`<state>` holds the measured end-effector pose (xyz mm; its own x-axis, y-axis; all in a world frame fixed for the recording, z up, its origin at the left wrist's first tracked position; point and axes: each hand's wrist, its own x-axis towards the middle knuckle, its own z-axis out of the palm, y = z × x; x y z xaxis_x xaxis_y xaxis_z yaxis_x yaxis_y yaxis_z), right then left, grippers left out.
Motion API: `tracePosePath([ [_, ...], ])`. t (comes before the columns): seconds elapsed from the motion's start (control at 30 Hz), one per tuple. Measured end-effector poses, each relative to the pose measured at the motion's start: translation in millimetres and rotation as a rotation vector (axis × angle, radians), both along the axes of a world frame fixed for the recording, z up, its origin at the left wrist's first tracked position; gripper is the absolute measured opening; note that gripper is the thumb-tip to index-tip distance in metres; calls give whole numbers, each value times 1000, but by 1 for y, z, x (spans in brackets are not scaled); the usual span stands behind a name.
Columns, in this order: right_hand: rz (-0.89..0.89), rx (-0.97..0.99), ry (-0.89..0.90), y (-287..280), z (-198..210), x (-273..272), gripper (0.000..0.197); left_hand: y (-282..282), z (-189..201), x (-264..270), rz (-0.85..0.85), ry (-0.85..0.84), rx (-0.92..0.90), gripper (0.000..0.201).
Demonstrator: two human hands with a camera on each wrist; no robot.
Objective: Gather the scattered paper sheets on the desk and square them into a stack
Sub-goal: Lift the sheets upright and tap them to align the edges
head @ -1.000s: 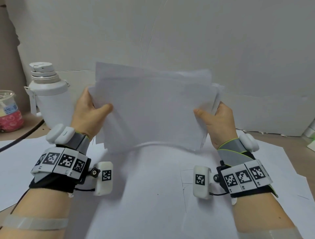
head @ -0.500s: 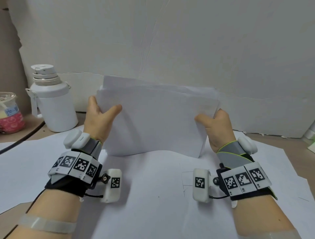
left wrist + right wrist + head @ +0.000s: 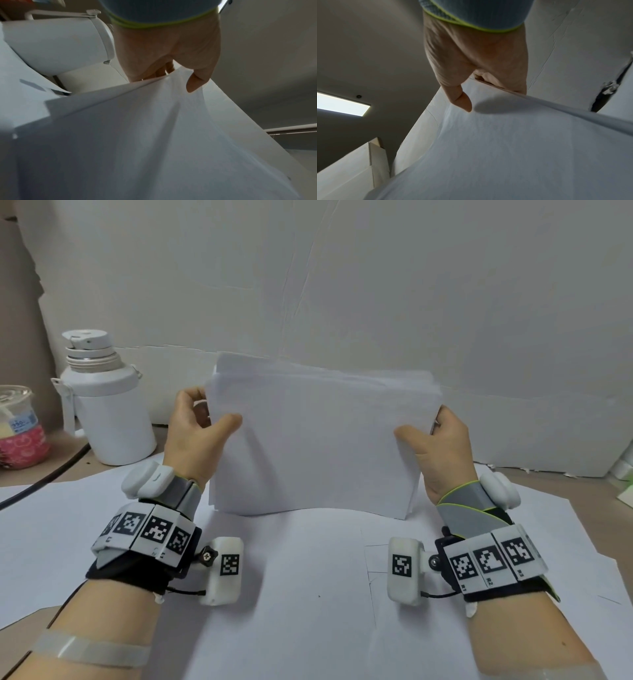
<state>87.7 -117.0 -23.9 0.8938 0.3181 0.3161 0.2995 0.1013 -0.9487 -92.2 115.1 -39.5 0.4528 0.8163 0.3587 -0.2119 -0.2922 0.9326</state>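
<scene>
A bundle of white paper sheets (image 3: 318, 446) stands upright on its long bottom edge on the desk, held between both hands. My left hand (image 3: 202, 429) grips its left side, thumb on the front and fingers behind. My right hand (image 3: 435, 440) grips the right side the same way. The top edges are slightly uneven, with one sheet sticking up at the upper left. In the left wrist view the thumb (image 3: 197, 82) presses the sheets (image 3: 154, 135) from the front. The right wrist view shows the thumb (image 3: 460, 100) on the paper (image 3: 505, 148), fingers behind the edge.
Large white sheets (image 3: 308, 611) cover the desk under the hands. A white flask (image 3: 102, 402) stands at the left, a pink-banded cup (image 3: 19, 429) at the far left edge. A dark cable (image 3: 44, 477) runs by the flask. A white wall board (image 3: 342, 285) rises behind.
The bundle came down from the air until its bottom edge met the desk. Both hands lowered with it, and the sheets' edges lie closer together than a second ago.
</scene>
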Motion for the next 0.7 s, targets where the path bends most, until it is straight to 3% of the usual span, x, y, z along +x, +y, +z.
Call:
tracePosePath([
  [0.13,-26,40,-39,-1,4,-3,33,-2,1,0,37,67,124,50],
  [0.27,-30,44,-78,-5,5,-4,72,-6,3,-1,24,40,140,50],
  [0.37,-22,12,-197,-7,7,-4,96,-9,11,-5,-1,-67,245,76],
  [0.47,-30,-121,-315,-7,11,-8,87,-11,19,-8,36,-61,518,97],
  [0.6,-87,-137,-318,-5,12,-10,63,-8,22,-7,160,71,712,67],
  [0.7,-108,-93,-317,-7,14,-12,68,-10,20,-5,212,95,700,44],
])
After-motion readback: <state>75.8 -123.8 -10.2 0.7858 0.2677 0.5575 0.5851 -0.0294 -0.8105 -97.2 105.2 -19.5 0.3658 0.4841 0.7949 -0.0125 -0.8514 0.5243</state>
